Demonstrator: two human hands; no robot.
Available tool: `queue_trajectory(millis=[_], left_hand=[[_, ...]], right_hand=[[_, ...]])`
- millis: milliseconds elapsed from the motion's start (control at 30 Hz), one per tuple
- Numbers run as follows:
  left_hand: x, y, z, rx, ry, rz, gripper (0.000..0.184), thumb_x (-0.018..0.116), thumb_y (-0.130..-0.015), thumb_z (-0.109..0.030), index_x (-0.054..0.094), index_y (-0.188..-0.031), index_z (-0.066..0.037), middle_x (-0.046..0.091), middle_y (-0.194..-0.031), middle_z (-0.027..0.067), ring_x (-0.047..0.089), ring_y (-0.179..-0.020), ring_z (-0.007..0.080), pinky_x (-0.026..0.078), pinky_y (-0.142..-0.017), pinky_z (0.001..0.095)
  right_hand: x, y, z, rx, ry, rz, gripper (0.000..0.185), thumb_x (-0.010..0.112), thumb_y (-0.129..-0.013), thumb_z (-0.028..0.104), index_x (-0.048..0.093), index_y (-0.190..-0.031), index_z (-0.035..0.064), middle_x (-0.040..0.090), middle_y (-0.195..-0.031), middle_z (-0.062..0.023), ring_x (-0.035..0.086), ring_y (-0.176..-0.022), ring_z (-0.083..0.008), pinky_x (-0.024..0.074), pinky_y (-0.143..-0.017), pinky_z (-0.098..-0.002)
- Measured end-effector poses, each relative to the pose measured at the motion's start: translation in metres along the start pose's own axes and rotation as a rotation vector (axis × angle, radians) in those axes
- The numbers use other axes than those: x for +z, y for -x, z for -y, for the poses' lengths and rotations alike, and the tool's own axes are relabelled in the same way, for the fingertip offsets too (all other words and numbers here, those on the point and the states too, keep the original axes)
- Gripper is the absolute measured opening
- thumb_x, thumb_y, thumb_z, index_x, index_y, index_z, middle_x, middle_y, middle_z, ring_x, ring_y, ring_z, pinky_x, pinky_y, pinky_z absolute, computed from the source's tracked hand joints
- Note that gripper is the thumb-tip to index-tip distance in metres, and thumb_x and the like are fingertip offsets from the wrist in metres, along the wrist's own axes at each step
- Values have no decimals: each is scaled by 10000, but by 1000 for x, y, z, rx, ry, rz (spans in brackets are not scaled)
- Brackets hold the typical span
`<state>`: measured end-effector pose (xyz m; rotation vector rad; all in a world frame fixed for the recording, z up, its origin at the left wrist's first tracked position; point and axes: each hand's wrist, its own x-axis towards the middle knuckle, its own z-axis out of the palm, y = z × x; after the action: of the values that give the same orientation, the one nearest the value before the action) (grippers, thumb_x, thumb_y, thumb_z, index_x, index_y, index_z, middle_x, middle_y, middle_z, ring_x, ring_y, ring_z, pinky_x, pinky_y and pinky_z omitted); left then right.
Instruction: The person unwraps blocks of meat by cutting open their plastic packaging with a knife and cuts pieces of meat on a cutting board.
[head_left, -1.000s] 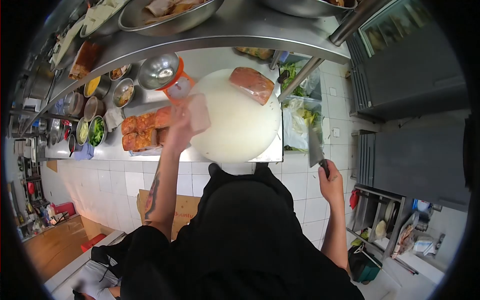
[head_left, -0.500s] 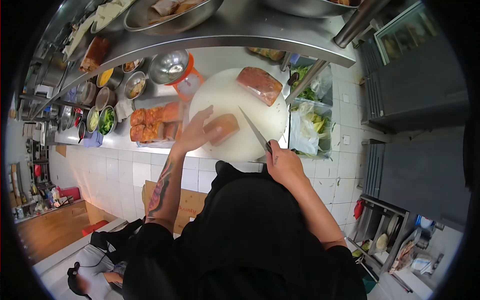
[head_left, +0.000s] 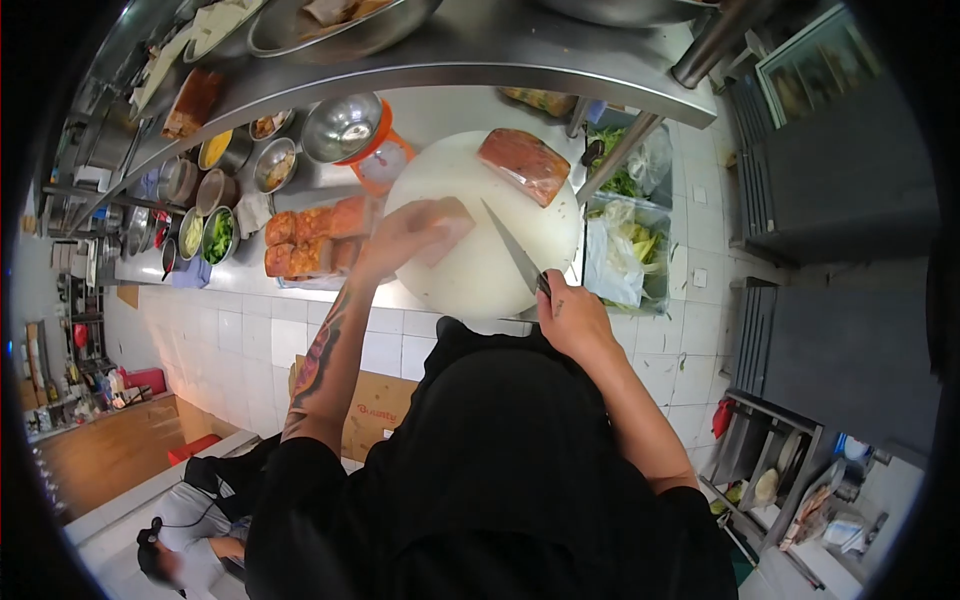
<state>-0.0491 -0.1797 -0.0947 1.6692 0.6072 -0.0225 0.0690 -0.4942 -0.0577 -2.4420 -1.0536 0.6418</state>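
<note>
My left hand [head_left: 410,235] is closed on a pale block of meat [head_left: 452,228] over the left part of the round white cutting board [head_left: 480,280]; hand and meat are slightly blurred. My right hand [head_left: 572,318] grips the dark handle of a knife [head_left: 514,244], its blade pointing up and left over the board, a little right of the meat. At the board's back right lies a larger, reddish block of meat [head_left: 525,165] that looks wrapped in clear film. Several browned meat pieces [head_left: 300,240] sit in a group left of the board.
An orange scale [head_left: 383,162] with a metal bowl [head_left: 342,128] stands behind the board. Small bowls of ingredients [head_left: 218,236] are at the left. A steel shelf [head_left: 480,75] crosses above. Bins of greens [head_left: 628,250] stand at the right. Another person [head_left: 190,520] is at the lower left.
My right hand has brought the knife in from the right side to over the board. The meat in my left hand went down onto the board, turned, and now looks slightly raised or shifted.
</note>
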Motion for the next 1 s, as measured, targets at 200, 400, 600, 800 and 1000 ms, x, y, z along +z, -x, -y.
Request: queue_trajectory(millis=[200,400,600,800,1000], left_hand=[[38,30,-11,493,-987,-324,903,921,-771,-259,531,-1562,-64,605,-1431,148,553,-1335,385,433,-1146,474],[24,44,13,543,-647,-408,1028,979,-742,-284,463,-1600,-46,590,-1460,176,540,-1363,388,425,-1164,499],[31,48,44,488,-509,-312,840,944,-814,-232,544,-1516,-5,669,-1313,192,648,-1236,354,504,-1087,438],[40,53,41,457,-524,-388,716,932,-823,-221,604,-1424,-10,670,-1268,185,643,-1223,369,507,-1070,444],[36,53,42,439,-452,-384,720,935,-817,-220,603,-1420,-7,662,-1310,175,641,-1245,356,504,-1091,439]], right_hand=[[4,8,0,11,-18,-20,306,585,-1047,211,582,-1259,-11,735,-805,-274,735,-792,-477,567,-752,-594],[9,12,-2,3,10,-58,339,600,-1042,208,581,-1306,-4,740,-801,-262,731,-776,-480,573,-745,-580],[4,12,8,-49,12,-59,341,635,-1023,188,611,-1304,-3,743,-817,-258,731,-789,-478,571,-747,-573],[-17,39,24,-138,-43,-96,364,661,-1020,187,629,-1321,-15,732,-786,-250,715,-724,-472,562,-699,-560],[-38,52,35,-142,-23,-28,361,659,-1026,185,635,-1319,-26,723,-763,-242,709,-689,-458,554,-655,-552]])
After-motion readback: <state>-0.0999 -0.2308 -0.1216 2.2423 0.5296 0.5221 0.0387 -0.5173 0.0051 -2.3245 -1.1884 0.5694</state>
